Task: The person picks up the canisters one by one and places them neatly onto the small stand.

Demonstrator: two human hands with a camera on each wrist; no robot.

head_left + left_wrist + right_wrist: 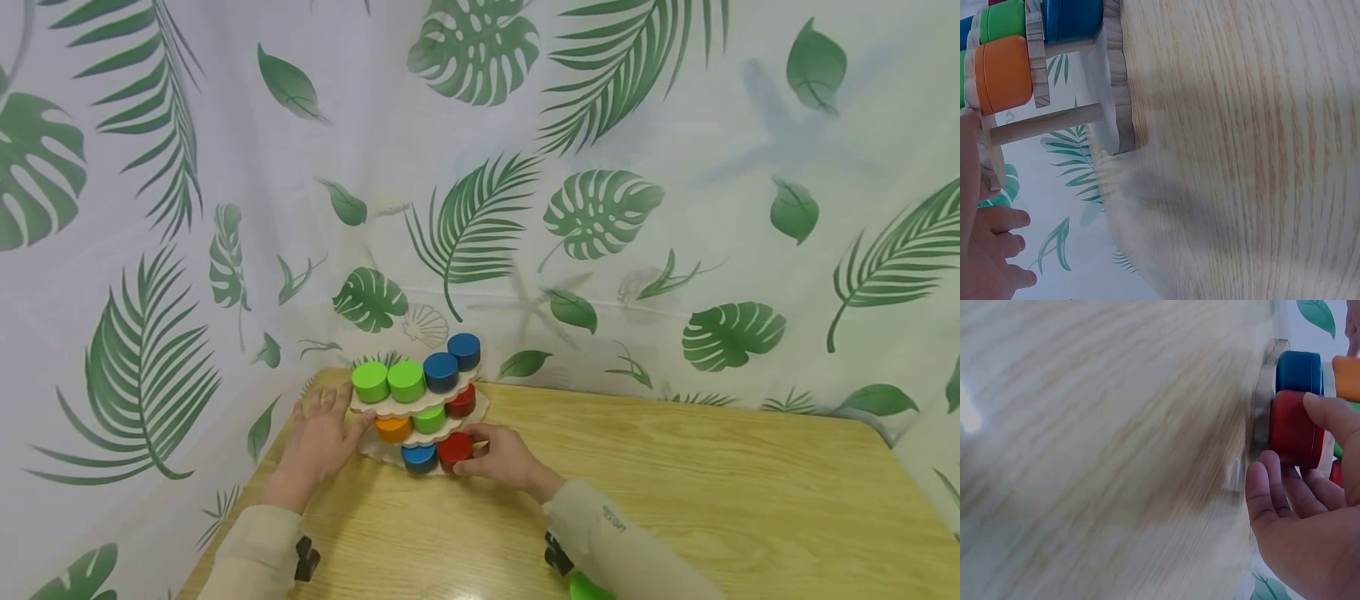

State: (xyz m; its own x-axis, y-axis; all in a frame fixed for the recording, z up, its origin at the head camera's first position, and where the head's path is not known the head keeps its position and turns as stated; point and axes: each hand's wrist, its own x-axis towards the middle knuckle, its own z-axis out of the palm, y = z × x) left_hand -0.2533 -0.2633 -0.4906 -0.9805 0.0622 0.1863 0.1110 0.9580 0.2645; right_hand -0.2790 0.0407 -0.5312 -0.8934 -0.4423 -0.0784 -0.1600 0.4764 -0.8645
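A tiered wooden stand [390,407] with scalloped shelves stands at the table's far left corner. Four colours of round blocks sit on it: light green blocks [406,381] and blue blocks [441,372] on top, an orange block [393,428] on the middle tier, a blue block [419,458] at the bottom. My left hand [318,442] holds the top shelf's left end between thumb and forefinger, its other fingers spread. My right hand [506,457] grips a red block [1295,428] on the bottom shelf, beside the blue one, thumb on one side and fingers on the other.
The wooden table [675,483] stretches to the right. Part of a light green object [588,587] shows under the right sleeve at the front. A leaf-print curtain [480,233] hangs close behind and to the left of the stand.
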